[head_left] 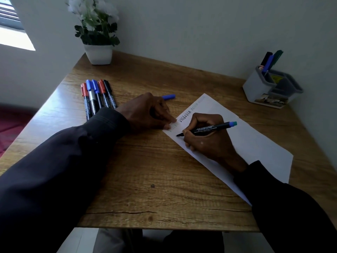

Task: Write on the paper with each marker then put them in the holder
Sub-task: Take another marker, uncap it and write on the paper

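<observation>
While pinched between right hand (206,141) thumb and fingers, uncapped marker (211,128) tip-down on paper (255,143), near its left edge, below a line of lettering. Left hand (145,114) bent-fingered, tips pressing paper's corner flat; nothing visibly grasped. Blue cap (169,97) loose on desk (145,179) just beyond left knuckles, partly hidden by them. Row of markers (98,95) at left, all capped: two red, two blue, one black; lower ends covered by left sleeve. Plant pot (98,54) at far left corner. Holder (259,88) at far right, well apart from paper: three markers (269,61) upright in rear compartment; other compartments too dark to tell.
</observation>
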`<state>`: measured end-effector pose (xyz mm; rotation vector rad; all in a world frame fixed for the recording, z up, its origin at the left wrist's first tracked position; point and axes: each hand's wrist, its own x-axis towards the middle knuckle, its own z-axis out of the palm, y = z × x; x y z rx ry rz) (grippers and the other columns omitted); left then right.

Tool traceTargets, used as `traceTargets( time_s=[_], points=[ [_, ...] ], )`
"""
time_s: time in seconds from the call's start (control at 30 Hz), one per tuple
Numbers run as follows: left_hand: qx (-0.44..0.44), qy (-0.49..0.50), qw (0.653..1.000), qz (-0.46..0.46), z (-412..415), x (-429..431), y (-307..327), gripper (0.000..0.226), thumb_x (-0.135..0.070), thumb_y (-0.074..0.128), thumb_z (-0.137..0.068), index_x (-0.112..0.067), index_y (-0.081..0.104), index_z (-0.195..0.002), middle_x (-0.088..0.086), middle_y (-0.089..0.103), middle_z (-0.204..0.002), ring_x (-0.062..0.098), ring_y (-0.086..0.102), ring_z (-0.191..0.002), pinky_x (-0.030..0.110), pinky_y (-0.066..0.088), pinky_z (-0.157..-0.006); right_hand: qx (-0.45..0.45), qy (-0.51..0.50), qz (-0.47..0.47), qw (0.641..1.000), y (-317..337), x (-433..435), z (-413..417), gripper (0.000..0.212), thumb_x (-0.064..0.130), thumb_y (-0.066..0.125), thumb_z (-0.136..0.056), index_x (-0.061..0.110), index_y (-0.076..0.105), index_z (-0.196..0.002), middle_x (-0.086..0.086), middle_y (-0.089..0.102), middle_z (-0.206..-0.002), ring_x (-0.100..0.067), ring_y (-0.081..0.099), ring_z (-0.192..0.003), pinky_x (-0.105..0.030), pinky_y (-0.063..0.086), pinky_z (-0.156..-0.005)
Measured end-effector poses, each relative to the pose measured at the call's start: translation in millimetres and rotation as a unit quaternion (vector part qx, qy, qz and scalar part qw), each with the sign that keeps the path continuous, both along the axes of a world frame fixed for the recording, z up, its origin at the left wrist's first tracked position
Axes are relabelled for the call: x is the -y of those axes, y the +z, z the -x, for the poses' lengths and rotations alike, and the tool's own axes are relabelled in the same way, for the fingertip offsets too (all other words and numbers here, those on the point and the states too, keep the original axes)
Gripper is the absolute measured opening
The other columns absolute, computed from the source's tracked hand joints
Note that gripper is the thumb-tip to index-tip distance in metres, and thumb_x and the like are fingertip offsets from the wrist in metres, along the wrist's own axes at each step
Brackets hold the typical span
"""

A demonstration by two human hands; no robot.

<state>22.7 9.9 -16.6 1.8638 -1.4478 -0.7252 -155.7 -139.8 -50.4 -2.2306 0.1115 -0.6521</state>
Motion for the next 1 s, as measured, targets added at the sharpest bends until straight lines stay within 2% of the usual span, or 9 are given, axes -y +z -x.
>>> traceTargets(
  time_s=[0.13,0.23,0.4,0.5,0.6,0.73,0.83,0.93,1.0],
  points=[
    [0.004,0.002,1.0,-0.002,-0.8,0.6,-0.6,0.023,-0.017,0.072,-0.083,-0.032,0.069,-0.1,-0.02,0.057,-0.11,0.0,0.058,-0.101,0.0,0.046,-0.075,-0.011,0.002,-0.017,1.0,0.4,-1.4,1.0,0.025,0.03,0.069,-0.08,0.005,0.069,-0.077,-0.01,0.071,-0.067,-0.02,0.068,-0.055,-0.048,0.059,-0.055],
    [0.008,-0.001,1.0,-0.004,-1.1,0.6,0.0,0.024,-0.016,0.071,-0.083,-0.031,0.07,-0.102,-0.02,0.056,-0.109,-0.001,0.057,-0.101,-0.001,0.046,-0.075,-0.015,0.01,-0.022,1.0,0.6,-1.1,-0.2,0.023,0.027,0.069,-0.083,0.004,0.071,-0.082,-0.008,0.071,-0.069,-0.014,0.069,-0.056,-0.035,0.06,-0.056],
    [0.021,-0.008,1.0,0.001,-0.4,-0.6,0.4,0.027,-0.015,0.071,-0.083,-0.034,0.068,-0.102,-0.023,0.055,-0.107,-0.006,0.055,-0.098,-0.003,0.042,-0.074,-0.084,-0.067,-0.019,0.994,2.1,-8.0,5.9,0.011,0.018,0.071,-0.089,0.014,0.068,-0.079,-0.01,0.07,-0.067,-0.019,0.068,-0.058,-0.029,0.057,-0.056],
    [0.021,-0.008,1.0,-0.002,0.0,0.0,1.3,0.026,-0.016,0.071,-0.083,-0.034,0.067,-0.101,-0.021,0.055,-0.108,-0.003,0.056,-0.099,-0.002,0.043,-0.074,-0.044,-0.004,-0.057,0.997,4.0,-6.9,3.4,0.018,0.03,0.076,-0.085,0.015,0.069,-0.08,-0.004,0.069,-0.063,-0.012,0.068,-0.053,-0.02,0.054,-0.053],
    [0.022,-0.009,1.0,-0.004,0.4,0.8,1.6,0.026,-0.016,0.071,-0.083,-0.033,0.067,-0.101,-0.022,0.054,-0.107,-0.003,0.056,-0.098,-0.003,0.043,-0.073,-0.013,0.022,-0.031,0.999,4.5,-4.0,1.5,0.019,0.024,0.07,-0.084,0.005,0.07,-0.082,-0.006,0.071,-0.071,-0.009,0.069,-0.058,-0.029,0.058,-0.057],
    [0.026,-0.004,1.0,-0.006,-0.9,0.5,0.3,0.024,-0.017,0.071,-0.083,-0.031,0.069,-0.103,-0.022,0.055,-0.107,-0.005,0.056,-0.096,-0.004,0.042,-0.072,0.004,0.019,0.0,1.0,3.1,-6.4,1.7,0.003,0.026,0.069,-0.082,0.023,0.069,-0.083,0.005,0.069,-0.07,-0.004,0.069,-0.06,-0.03,0.06,-0.058],
    [0.024,-0.003,1.0,-0.008,-1.5,0.7,-0.3,0.024,-0.018,0.071,-0.083,-0.031,0.07,-0.103,-0.022,0.055,-0.109,-0.004,0.056,-0.099,-0.003,0.043,-0.073,-0.063,-0.051,0.001,0.997,3.8,-7.4,3.7,0.013,0.022,0.071,-0.08,0.011,0.068,-0.077,-0.007,0.068,-0.064,-0.02,0.068,-0.057,-0.041,0.058,-0.056],
    [0.024,-0.003,1.0,-0.005,-1.3,0.9,-0.1,0.025,-0.018,0.072,-0.082,-0.033,0.069,-0.101,-0.02,0.056,-0.11,-0.003,0.057,-0.099,-0.002,0.043,-0.073,-0.031,-0.019,-0.035,0.999,7.1,-8.2,5.0,0.018,0.022,0.069,-0.082,0.004,0.067,-0.08,-0.008,0.069,-0.063,-0.018,0.068,-0.051,-0.025,0.054,-0.049],
    [0.026,-0.002,1.0,-0.006,-1.1,0.8,0.2,0.025,-0.017,0.071,-0.083,-0.032,0.069,-0.102,-0.021,0.056,-0.11,-0.004,0.056,-0.098,-0.004,0.042,-0.072,-0.005,0.004,-0.056,0.998,6.4,-6.4,3.6,0.021,0.021,0.068,-0.086,-0.001,0.067,-0.082,-0.012,0.071,-0.067,-0.015,0.069,-0.051,-0.017,0.053,-0.052]
  ],
)
